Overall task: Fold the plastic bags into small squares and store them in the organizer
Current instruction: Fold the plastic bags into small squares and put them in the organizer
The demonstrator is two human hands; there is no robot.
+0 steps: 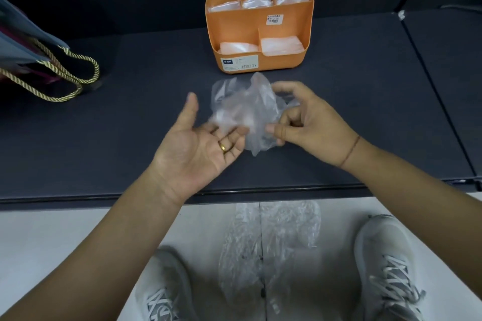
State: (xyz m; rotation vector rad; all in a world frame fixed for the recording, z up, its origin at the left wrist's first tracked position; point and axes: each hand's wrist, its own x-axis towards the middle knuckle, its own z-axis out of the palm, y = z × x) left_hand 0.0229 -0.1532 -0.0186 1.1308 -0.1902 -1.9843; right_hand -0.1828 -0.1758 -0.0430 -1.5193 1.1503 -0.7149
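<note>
A crumpled clear plastic bag (pixel 242 109) hangs just above the dark table, between my two hands. My right hand (pixel 307 122) pinches its right edge with thumb and curled fingers. My left hand (pixel 206 143) lies palm up, its fingers straight and under the bag's left lower part, a ring on one finger. Behind the bag stands the orange organizer (pixel 234 26), upright, with folded clear bags in its three back compartments and its two front ones.
A dark table (pixel 339 112) runs across the view, its front edge near my wrists. A bag with gold rope handles (pixel 65 78) lies at the far left. More clear plastic bags (pixel 268 250) lie on the white floor between my shoes.
</note>
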